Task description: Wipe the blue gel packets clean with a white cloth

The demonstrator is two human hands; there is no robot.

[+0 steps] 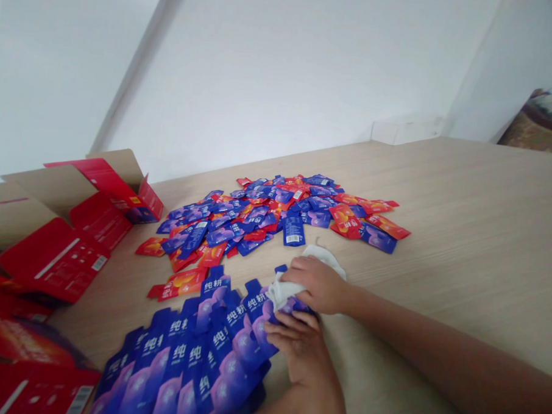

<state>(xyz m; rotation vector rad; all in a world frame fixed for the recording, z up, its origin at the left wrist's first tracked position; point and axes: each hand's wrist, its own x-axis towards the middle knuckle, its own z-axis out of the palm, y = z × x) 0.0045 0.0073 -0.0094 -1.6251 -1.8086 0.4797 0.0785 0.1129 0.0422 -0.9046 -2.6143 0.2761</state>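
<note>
A white wall (281,79) rises behind a light wood-grain tabletop (463,197), with a patterned cushion (542,121) at the far right corner. At the left, an open cardboard carton (60,222) with red printed flaps stands on the tabletop, and more red cartons (30,391) lie in the near left corner. A loose heap of blue and red sachets (276,213) spreads across the middle of the tabletop, with a red-orange sachet (179,283) at its near edge. Closer in, a fanned row of blue-purple sachets (182,361) overlaps like shingles, printed with white Chinese characters. The right hand (316,285) lies on top, its fingers (301,269) closed on a white cloth (286,291), which presses on the row's end. The left hand (299,354) sits just below, its fingers (284,332) curled narrowly around that same end sachet (294,305).
</note>
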